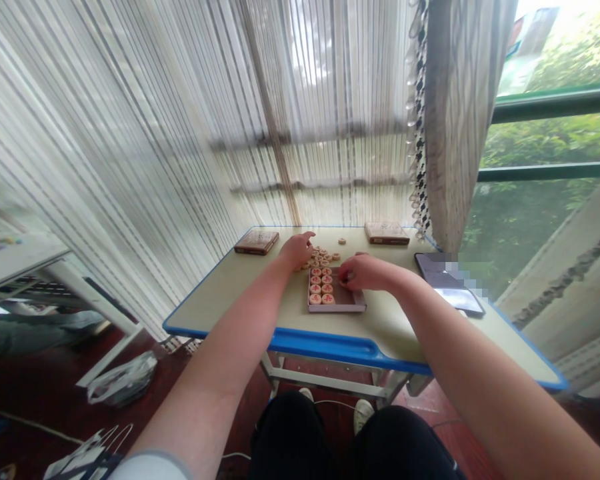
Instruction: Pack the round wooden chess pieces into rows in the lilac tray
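Note:
A shallow open box (350, 300) sits on the table in front of me, with two columns of round xiangqi pieces (327, 289) with red characters in its left half. My right hand (365, 272) reaches over the box's right side, its fingers closed on a xiangqi piece (345, 285) low against the bare bottom. Just beyond the box lies a loose heap of xiangqi pieces (322, 255). At the heap's left edge rests my left hand (297, 251), fingers apart with one pointing outward; its underside is hidden. One single piece (342, 241) lies farther back.
Two closed flat boxes stand at the back, a brown box (257, 242) on the left and another box (387, 233) on the right. A dark tablet-like device (450, 283) lies by the right edge. The table (205, 303) has a blue rim, with curtains behind it.

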`<action>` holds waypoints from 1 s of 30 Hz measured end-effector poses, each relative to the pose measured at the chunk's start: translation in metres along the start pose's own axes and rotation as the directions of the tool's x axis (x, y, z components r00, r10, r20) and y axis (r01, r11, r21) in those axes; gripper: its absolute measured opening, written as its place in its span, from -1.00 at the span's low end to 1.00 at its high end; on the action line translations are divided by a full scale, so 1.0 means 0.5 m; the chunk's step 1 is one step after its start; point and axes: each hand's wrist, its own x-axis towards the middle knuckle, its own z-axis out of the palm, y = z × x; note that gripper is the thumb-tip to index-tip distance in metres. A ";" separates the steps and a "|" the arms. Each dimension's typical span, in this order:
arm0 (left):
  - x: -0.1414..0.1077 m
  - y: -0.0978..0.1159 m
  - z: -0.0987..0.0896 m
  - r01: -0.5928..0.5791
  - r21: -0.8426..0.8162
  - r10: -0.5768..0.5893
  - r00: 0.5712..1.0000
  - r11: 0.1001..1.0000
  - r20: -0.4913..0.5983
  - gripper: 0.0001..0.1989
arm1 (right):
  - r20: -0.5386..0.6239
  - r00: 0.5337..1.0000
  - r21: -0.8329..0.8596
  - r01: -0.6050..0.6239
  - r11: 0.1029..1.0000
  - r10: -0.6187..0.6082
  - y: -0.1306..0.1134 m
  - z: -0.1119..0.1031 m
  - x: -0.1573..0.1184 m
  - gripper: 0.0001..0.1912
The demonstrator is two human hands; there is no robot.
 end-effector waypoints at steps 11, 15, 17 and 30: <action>0.008 -0.007 0.015 -0.024 0.037 0.025 1.000 0.999 -0.013 -0.63 | -0.043 0.999 -0.104 -0.020 0.994 0.016 0.019 0.005 0.006 -0.72; 0.007 -0.004 0.010 0.003 0.060 -0.003 1.000 0.998 0.001 -0.62 | -0.060 0.998 -0.104 -0.042 0.994 0.036 0.017 0.004 0.006 -0.67; 0.006 0.000 -0.001 0.124 0.109 -0.126 0.992 0.986 0.015 -0.60 | -0.058 0.997 -0.098 -0.047 0.994 0.041 0.016 0.003 0.006 -0.67; 0.001 0.010 -0.039 0.519 0.099 -0.515 0.773 0.849 0.370 -0.81 | -0.058 0.997 -0.053 -0.046 0.998 0.043 0.022 0.003 0.008 -0.73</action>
